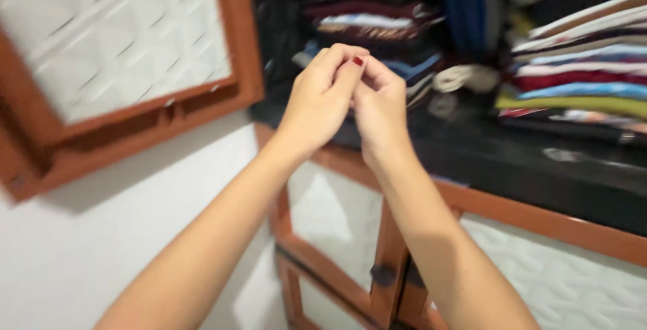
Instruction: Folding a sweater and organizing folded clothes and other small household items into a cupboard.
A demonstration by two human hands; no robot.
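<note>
We hold both forearms raised side by side in front of the open cupboard, wrists bent inward so the left hand (pixel 322 95) and right hand (pixel 379 109) press together, fingers curled and fingertips touching. We cannot tell whether anything is pinched between them. Nearest, just behind, lies a stack of folded clothes (pixel 377 26) on the dark shelf (pixel 512 158).

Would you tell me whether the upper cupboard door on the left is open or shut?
Open. The upper cupboard door is swung aside to the left, exposing the folded clothes stacked on the shelf.
</note>
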